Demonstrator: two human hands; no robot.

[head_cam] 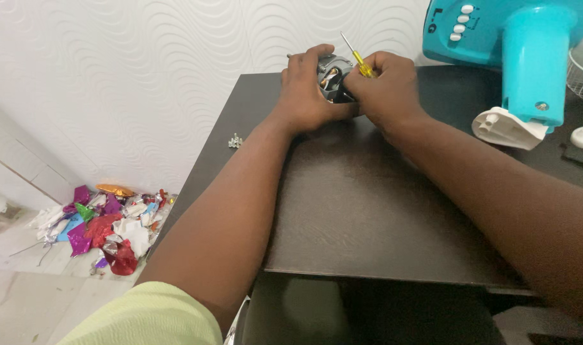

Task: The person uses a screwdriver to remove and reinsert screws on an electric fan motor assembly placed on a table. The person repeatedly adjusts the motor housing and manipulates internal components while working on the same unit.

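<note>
At the far edge of the dark table [368,211], the left hand [306,89] is curled closed around a small grey electric motor [333,78]; the right hand [386,86] grips it too, pinching a yellow-handled screwdriver [358,59]; the motor looks dense, rigid, its windings delicate, best held by the metal casing; loose screws [234,141] lie left; a turquoise fan body [528,51] stands right.

Two bare arms from the elbows down – no watch, rings or gloves on left hand [306,89] or right hand [387,86]. Short sleeve, pale yellow-green fabric, at left upper arm – bottom edge of view. Right sleeve not visible.
</note>
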